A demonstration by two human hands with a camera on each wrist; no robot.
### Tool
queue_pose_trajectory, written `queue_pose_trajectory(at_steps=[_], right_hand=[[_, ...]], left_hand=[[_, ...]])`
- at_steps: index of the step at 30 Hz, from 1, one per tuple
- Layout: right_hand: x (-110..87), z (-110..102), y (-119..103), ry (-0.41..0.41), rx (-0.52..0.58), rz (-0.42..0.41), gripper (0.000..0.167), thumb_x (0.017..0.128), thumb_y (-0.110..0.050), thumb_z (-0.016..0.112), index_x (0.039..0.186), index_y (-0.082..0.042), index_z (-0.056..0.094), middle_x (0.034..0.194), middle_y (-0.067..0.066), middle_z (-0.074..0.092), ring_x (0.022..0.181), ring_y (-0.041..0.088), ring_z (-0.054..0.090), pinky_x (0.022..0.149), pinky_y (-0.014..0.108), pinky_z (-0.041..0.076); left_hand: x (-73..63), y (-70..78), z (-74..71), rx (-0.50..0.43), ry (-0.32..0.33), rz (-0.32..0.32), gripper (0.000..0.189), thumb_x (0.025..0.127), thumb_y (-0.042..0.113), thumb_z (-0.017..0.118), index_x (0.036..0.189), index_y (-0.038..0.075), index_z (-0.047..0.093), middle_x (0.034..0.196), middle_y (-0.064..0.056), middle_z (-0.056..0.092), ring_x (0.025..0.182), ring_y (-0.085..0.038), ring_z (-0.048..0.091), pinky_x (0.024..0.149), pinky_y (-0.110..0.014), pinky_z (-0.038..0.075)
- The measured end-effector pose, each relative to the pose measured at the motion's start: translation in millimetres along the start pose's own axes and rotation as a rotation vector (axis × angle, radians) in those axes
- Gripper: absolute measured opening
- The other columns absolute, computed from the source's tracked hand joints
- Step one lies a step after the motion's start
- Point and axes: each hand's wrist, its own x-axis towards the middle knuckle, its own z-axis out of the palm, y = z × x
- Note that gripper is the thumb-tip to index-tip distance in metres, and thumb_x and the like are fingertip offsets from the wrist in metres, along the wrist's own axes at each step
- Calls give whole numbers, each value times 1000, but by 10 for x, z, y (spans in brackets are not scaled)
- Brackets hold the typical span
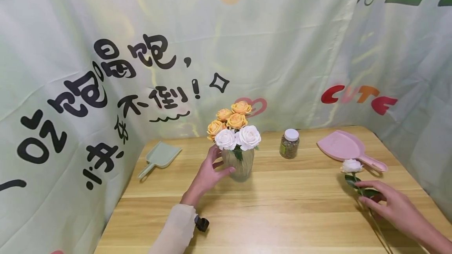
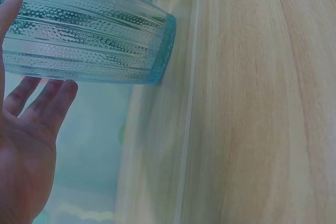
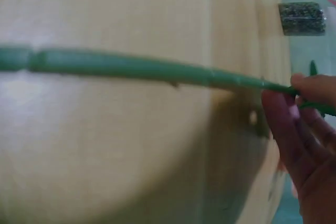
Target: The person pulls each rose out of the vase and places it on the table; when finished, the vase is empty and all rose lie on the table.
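Note:
A ribbed glass vase [image 1: 243,167] stands on the table, holding several orange roses [image 1: 236,120] and two white roses [image 1: 248,137]. My left hand [image 1: 210,171] holds it from the left side, thumb across the front. In the left wrist view the fingertips [image 2: 67,88] lie right at the side of the vase [image 2: 100,35]. On the right, my right hand [image 1: 390,203] pinches the stem of a single white rose [image 1: 351,166], bloom pointing away from me. Its long green stem [image 3: 131,66] crosses the right wrist view, gripped between thumb and fingers [image 3: 283,124].
Right of the vase is a jar with a white lid [image 1: 289,144]. A pink dustpan [image 1: 340,146] lies at the back right, just beyond the held rose. At the back left lies a pale green dustpan [image 1: 164,155]. Printed cloth [image 1: 282,50] hangs behind the wooden table [image 1: 268,214].

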Motion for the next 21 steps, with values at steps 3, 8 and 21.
queue_pose_trajectory(at_steps=[3, 8, 21], right_hand=[[-21, 43, 75, -22, -87, 12, 34, 98, -14, 83, 129, -5, 72, 114, 5, 73, 72, -7, 59, 52, 25, 50], [-14, 82, 109, -60, -141, 45, 33, 100, -18, 80, 130, -6, 72, 122, 18, 72, 65, -5, 53, 53, 25, 48], [9, 67, 28, 25, -157, 7, 36, 98, -29, 84, 127, -10, 74, 137, 19, 62, 74, -9, 53, 57, 23, 47]], left_hand=[[-3, -9, -3, -4, 3, -10, 97, 91, 33, 92, 167, 27, 31, 169, -8, 47, 154, -35, 48, 123, -57, 49], [-12, -29, -1, -4, 4, 3, 98, 92, 35, 91, 168, 24, 31, 169, -9, 46, 153, -37, 49, 123, -57, 50], [-6, 3, 2, -7, 7, 5, 97, 92, 35, 91, 167, 26, 31, 170, -7, 46, 153, -34, 49, 123, -55, 51]])
